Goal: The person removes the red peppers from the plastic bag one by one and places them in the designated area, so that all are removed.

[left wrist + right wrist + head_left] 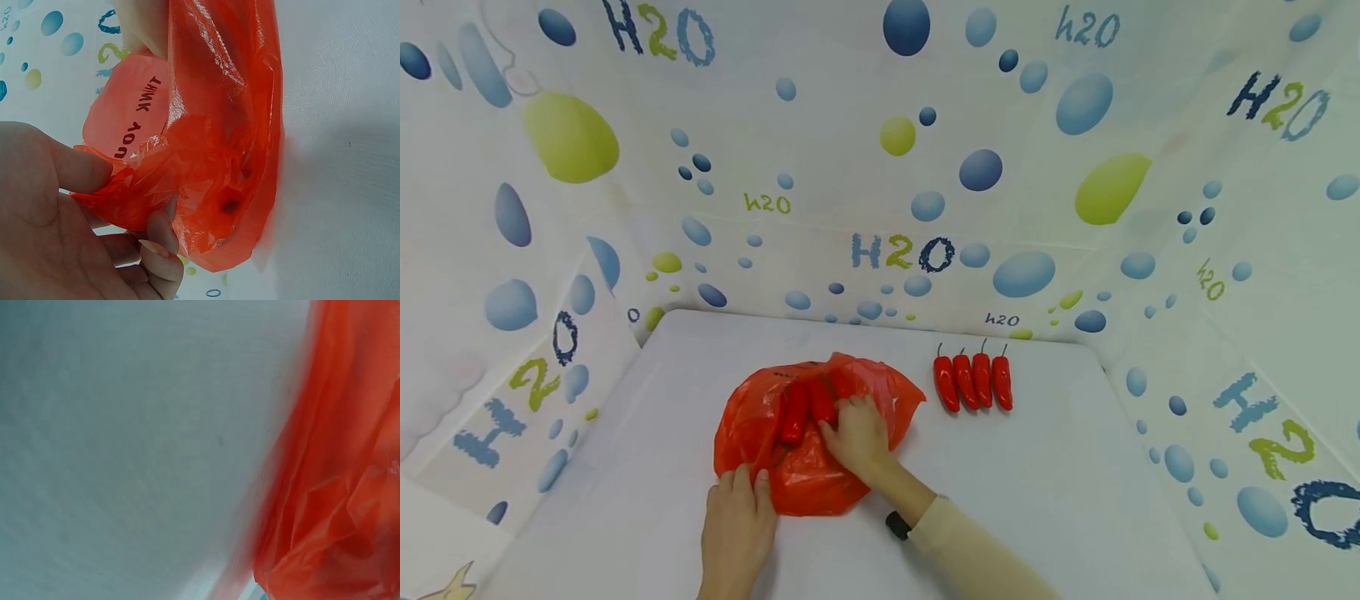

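A red plastic bag (820, 492) lies on the white table with its mouth spread, and two red chili peppers (795, 412) show in it. My left hand (737, 517) grips the near left edge of the bag; in the left wrist view, the thumb (87, 169) lies over the thin red plastic (144, 187) with fingers curled beneath. My right hand (861, 437) reaches into the opening and pinches the lower end of the right-hand pepper (822, 402) between thumb and fingers. Only the bag's crumpled side (337, 506) and the table appear in the right wrist view.
Several red chili peppers (973, 382) stand in a row at the back right of the table (1045, 483), stems pointing away. Behind and beside the table hangs white sheeting (842, 150) printed with blue and green drops. A black band (897, 526) is on the right wrist.
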`<action>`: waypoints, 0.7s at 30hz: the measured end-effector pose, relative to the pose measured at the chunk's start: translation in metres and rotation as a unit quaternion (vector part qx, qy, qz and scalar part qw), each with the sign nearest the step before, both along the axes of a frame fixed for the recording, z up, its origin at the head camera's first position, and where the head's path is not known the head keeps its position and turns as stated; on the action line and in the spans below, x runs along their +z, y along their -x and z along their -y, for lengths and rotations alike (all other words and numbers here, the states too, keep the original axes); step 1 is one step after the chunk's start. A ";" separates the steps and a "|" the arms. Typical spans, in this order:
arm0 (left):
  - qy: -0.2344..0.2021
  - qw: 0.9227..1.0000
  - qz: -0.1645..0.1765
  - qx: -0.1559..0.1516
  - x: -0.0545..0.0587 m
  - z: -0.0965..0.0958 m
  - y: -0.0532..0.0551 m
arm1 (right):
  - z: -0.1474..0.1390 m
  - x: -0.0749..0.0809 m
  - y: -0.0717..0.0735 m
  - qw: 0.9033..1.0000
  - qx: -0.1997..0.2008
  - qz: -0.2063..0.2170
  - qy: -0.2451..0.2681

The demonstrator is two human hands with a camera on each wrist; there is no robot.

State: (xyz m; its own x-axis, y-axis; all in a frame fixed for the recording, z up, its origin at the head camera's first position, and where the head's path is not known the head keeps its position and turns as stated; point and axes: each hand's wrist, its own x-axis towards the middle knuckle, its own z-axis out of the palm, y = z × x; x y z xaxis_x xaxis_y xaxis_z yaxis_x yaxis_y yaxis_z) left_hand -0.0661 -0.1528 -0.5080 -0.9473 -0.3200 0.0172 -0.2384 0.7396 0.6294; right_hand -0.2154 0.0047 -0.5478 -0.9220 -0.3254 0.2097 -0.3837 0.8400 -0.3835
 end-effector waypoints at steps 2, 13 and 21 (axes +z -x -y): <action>0.001 1.000 0.003 0.001 0.000 0.000 0.001 | 0.000 -0.001 0.001 1.000 -0.003 0.001 0.002; -0.004 1.000 0.014 0.004 -0.001 0.000 0.001 | 0.001 0.003 -0.002 0.995 0.009 0.082 0.048; -0.001 1.000 0.007 0.001 -0.003 -0.002 0.002 | -0.004 0.005 -0.003 0.983 -0.011 0.129 0.133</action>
